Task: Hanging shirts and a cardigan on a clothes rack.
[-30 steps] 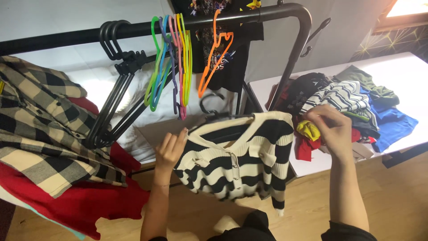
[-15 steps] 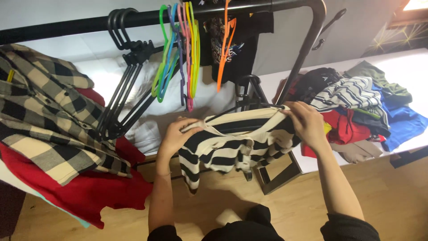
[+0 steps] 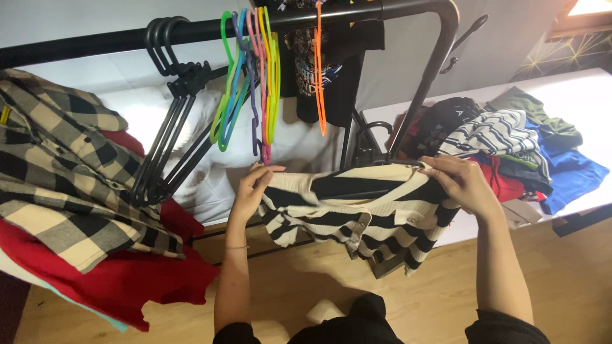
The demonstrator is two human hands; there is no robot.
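Both hands grip the striped sweater [image 3: 363,210] below the rail [image 3: 191,28]: left hand [image 3: 252,188] fingers pinch its left shoulder, right hand [image 3: 462,185] fingers clutch the right, black hanger [image 3: 370,137] seemingly half inside; seating it looks next

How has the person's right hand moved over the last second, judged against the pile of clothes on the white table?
Yes. The right hand, gripping the striped cardigan, shifted left, off the clothes pile toward the rack's upright post.
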